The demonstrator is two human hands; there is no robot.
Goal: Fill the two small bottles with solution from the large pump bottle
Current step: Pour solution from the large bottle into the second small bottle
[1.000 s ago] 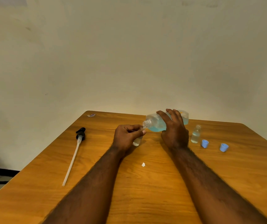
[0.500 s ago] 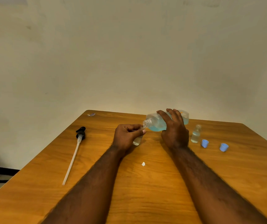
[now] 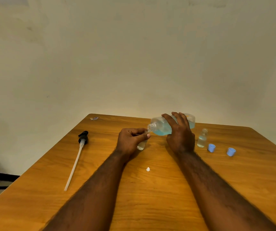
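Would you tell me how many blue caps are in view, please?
2. One cap sits on the table just right of the standing small bottle; the other cap lies further right. None seems hidden.

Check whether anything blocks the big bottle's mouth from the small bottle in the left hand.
Nothing visible does. The big bottle, tipped by the right hand, has its open mouth at the top of the small bottle the left hand holds.

No text legible. Small sticker [image 3: 94,118] at far left corner of desk [image 3: 150,189]: blue/red print, too small to read. Big bottle [image 3: 159,126]: nothing readable.
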